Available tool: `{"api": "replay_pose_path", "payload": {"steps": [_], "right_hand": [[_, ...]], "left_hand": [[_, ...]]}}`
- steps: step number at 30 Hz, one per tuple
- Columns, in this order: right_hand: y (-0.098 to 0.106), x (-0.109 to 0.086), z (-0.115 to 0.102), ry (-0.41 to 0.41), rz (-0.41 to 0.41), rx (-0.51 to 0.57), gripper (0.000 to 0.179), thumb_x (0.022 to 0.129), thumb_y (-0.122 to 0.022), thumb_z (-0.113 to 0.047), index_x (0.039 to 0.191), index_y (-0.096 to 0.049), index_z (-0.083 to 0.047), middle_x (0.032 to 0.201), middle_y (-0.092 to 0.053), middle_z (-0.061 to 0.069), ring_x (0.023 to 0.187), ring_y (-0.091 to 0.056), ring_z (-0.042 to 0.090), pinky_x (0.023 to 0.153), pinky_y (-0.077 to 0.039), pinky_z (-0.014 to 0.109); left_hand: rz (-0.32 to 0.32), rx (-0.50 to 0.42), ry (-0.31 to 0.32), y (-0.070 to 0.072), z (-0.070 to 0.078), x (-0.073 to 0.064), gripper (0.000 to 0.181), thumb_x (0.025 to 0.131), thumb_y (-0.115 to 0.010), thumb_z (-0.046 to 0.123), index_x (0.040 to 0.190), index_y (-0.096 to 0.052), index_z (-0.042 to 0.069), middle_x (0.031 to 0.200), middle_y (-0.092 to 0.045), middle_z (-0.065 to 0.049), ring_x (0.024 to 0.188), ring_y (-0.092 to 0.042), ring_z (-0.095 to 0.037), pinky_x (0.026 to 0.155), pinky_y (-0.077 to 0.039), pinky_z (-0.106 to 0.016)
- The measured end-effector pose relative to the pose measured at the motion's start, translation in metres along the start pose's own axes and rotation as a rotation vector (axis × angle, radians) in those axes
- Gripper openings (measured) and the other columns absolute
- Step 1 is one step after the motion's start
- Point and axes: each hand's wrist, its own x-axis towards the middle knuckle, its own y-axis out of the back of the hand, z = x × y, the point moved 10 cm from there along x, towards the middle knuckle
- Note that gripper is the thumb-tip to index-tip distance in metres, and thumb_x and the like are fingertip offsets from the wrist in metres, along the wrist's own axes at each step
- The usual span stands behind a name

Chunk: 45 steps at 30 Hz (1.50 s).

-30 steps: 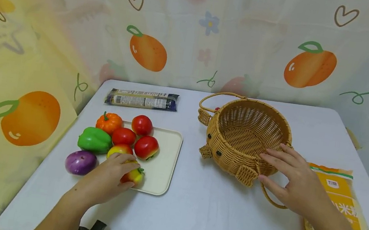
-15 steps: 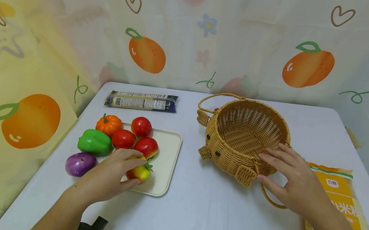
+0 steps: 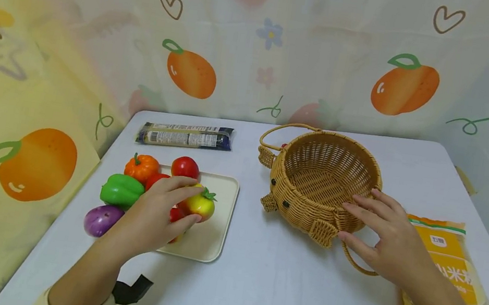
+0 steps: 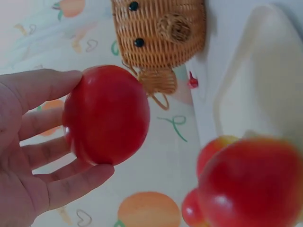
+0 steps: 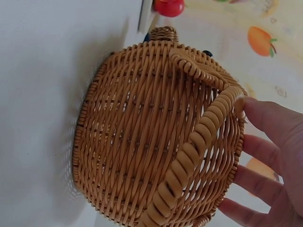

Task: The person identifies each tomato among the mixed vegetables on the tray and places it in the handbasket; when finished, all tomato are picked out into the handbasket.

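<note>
Think of 12 o'clock as the far side of the table (image 3: 271,293). Your left hand (image 3: 155,221) has the red and yellow fruit (image 3: 199,206), held between the thumb and the fingers, with the hand spread just as wide as the fruit. The fruit is over the white tray (image 3: 211,245) and looks lifted up. It is round, so it has no long side, and its green top points to about 1 o'clock.

What seems to matter most is where the basket (image 3: 306,214) sits from that fruit. It is between 2 and 3 o'clock, well apart, past the edge of the tray. Its animal face (image 3: 279,194) looks toward about 8 o'clock, on your left hand's side.

Your right hand (image 3: 387,242) is much nearer the basket. It loosely holds the rim at about 4 o'clock, thumb outside and fingers spread over the edge. You can't tell how hard it presses. The near handle (image 5: 201,135) hangs out at 5 o'clock, and the far handle (image 3: 297,124) leans out at about 10 o'clock, so neither one crosses the top.
</note>
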Motion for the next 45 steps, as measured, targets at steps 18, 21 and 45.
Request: {"api": "replay_pose_path", "payload": {"steps": [18, 21, 45], "right_hand": [[-0.002, 0.000, 0.003, -0.015, -0.022, -0.014, 0.054, 0.081, -0.085, -0.042, 0.127, -0.073, -0.016, 0.131, -0.067, 0.012, 0.137, -0.046, 0.044, 0.106, -0.042, 0.066], [-0.002, 0.000, 0.003, -0.018, -0.023, -0.017, 0.056, 0.078, -0.088, -0.035, 0.128, -0.072, -0.017, 0.131, -0.067, 0.012, 0.137, -0.046, 0.043, 0.108, -0.042, 0.065], [-0.002, -0.001, 0.005, -0.024, -0.007, -0.015, 0.055, 0.088, -0.073, -0.057, 0.125, -0.074, -0.016, 0.128, -0.069, 0.012, 0.136, -0.048, 0.044, 0.107, -0.041, 0.066]], "left_hand": [[0.047, -0.101, -0.176, 0.011, 0.070, 0.060, 0.051, 0.090, -0.080, 0.029, 0.138, -0.066, 0.016, 0.146, -0.055, -0.004, 0.139, -0.046, -0.027, 0.101, -0.055, -0.045], [0.050, -0.110, -0.211, 0.011, 0.081, 0.069, 0.052, 0.090, -0.080, 0.028, 0.138, -0.066, 0.015, 0.145, -0.056, -0.005, 0.137, -0.047, -0.026, 0.101, -0.054, -0.044], [-0.061, -0.098, -0.319, -0.036, 0.143, 0.147, 0.049, 0.095, -0.075, 0.030, 0.140, -0.063, 0.014, 0.146, -0.054, -0.004, 0.137, -0.045, -0.026, 0.114, -0.043, -0.037]]}}
